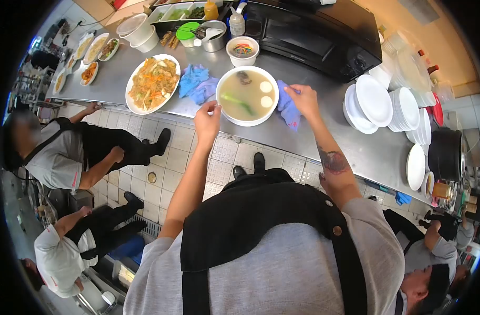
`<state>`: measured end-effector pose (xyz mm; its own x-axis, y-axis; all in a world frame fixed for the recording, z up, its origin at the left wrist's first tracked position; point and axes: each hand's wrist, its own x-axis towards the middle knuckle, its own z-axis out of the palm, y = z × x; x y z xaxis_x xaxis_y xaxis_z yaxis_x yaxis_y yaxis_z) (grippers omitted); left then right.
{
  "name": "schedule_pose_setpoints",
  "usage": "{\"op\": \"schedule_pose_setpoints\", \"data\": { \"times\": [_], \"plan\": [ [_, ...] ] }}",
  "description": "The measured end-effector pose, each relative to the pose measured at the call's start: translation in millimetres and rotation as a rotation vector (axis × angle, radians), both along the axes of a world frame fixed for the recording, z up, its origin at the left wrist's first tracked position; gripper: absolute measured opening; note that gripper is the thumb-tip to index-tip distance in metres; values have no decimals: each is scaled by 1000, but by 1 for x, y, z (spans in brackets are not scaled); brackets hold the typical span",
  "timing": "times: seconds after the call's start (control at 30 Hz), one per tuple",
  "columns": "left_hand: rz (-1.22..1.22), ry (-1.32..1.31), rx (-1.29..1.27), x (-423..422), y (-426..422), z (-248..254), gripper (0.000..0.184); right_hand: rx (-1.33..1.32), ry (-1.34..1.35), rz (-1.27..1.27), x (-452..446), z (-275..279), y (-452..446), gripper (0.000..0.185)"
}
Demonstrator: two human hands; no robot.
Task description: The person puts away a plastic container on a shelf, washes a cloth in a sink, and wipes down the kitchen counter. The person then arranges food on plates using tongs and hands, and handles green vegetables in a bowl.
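Note:
A white bowl of cloudy soup [230, 116] stands near the counter's front edge. It holds two egg halves, a green vegetable and a dark piece. My left hand [207, 123] is at the bowl's left rim, its fingers curled and pressed together; what they hold, if anything, is hidden. To the right of the bowl, my right hand [304, 101] pinches the upper part of a blue-purple cloth [288, 113] lying on the counter. More blue and purple cloths [195, 83] lie left of the bowl. Beyond them sits an oval plate of noodles with vegetables [153, 83].
A black oven [308, 37] stands behind the bowl, beside a tub of rubber bands [243, 51]. Stacked white plates [374, 100] fill the right side of the steel counter [332, 139]. Co-workers [56, 152] stand at left, with another person [429, 252] behind at right.

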<state>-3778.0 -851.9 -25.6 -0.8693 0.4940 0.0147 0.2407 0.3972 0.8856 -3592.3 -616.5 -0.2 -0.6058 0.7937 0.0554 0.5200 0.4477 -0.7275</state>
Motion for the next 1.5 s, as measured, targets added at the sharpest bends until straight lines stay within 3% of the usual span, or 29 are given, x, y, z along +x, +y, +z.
{"op": "schedule_pose_setpoints", "data": {
  "times": [0.23,0.33,0.43,0.53,0.63,0.73,0.83,0.9,0.97,1.13,1.23,1.3,1.4,1.47,1.5],
  "plan": [
    [45,91,-55,7,4,15,24,161,-302,113,-30,17,1,33],
    [50,62,-52,9,5,12,24,138,-541,406,-29,38,13,32],
    [62,48,-60,9,6,11,26,14,-823,892,-12,59,41,27],
    [60,80,-88,10,5,16,26,134,-609,286,8,33,69,29],
    [41,102,-73,5,-2,0,31,314,-78,285,24,-49,109,39],
    [62,-40,-34,3,-10,-13,32,586,-247,216,24,-96,87,47],
    [59,-149,45,1,-25,-13,31,509,-202,216,23,-91,49,49],
    [69,-218,37,-2,-39,-21,30,593,-272,317,37,-94,13,45],
    [66,-313,69,-8,-50,-26,28,449,-158,458,59,-100,-33,42],
    [9,-480,-14,-23,-75,-35,28,176,-33,687,72,-47,-111,37],
    [-111,-468,-52,-42,-96,-31,28,324,2,471,96,-98,-66,39],
    [-203,-426,-21,-59,-111,-27,26,411,-52,-74,134,-100,-40,39],
    [-172,-419,-69,-87,-142,-26,27,776,-317,-681,225,-130,-39,40],
    [-156,-490,-105,-103,-166,-23,28,661,-609,-1072,226,-111,-52,40],
    [-129,-495,-117,-113,-182,-38,27,645,-663,-1088,219,-110,-49,36]
  ]
}}
